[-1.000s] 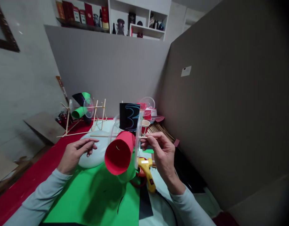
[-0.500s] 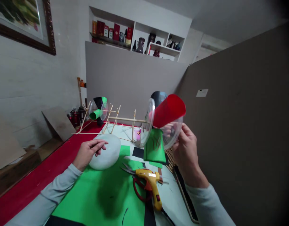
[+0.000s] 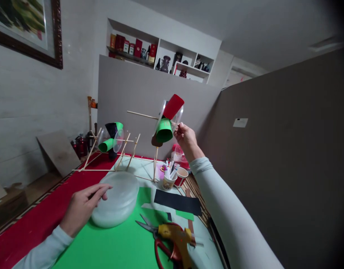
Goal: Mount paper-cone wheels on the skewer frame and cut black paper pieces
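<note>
Stick (image 3: 142, 114), one end hidden in right fingers (image 3: 181, 130)

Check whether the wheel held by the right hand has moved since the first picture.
Yes, upward: the wheel first showed its red tube below the lower edge of the gray panel; now the tube shows above that edge.

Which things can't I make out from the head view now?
All in the head view:
Wooden stick: right end hidden by the right hand.
Glue gun: lower end cut off by the bottom edge.
Scissors: partly covered by the glue gun.
Marker pens: lower ends hidden by their cup.
Left hand: whether it pinches anything is too small to tell.
</note>
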### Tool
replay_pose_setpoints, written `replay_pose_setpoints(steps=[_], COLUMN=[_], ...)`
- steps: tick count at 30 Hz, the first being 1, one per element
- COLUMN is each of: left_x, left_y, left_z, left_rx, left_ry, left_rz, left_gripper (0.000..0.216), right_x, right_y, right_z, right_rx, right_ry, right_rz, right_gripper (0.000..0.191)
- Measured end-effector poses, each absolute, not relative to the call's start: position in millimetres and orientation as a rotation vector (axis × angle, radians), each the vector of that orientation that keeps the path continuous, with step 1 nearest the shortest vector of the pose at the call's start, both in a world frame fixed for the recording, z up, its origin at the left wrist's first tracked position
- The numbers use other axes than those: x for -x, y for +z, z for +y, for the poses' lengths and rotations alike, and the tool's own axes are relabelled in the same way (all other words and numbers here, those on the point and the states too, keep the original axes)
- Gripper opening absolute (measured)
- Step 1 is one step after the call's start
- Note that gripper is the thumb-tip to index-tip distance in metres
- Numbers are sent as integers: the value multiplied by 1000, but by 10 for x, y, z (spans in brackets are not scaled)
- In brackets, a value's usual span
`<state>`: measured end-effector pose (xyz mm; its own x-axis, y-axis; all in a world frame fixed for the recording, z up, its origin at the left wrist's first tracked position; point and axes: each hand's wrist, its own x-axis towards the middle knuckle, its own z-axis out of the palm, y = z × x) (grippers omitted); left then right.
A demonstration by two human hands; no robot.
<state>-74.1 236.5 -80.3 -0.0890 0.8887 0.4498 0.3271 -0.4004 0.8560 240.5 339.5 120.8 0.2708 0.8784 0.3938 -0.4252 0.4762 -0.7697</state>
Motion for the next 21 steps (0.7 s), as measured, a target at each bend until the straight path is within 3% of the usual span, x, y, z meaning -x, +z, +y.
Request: replay_pose_setpoints(steps=[7, 21], left_x=[725, 743], left_y=[-850, -860], left_z=[2310, 2260], left_rx=[-2066, -2328], left_ry=[1629, 1739], left_rz=[1287, 1242], left_gripper=[27, 20], right_x=[-2191, -2207], right_y=[967, 499], right_z=[3986, 4629], right_rx=[671, 849], right_ry=[1064, 1113], right_rz=[-896, -771], right_gripper=[30, 33])
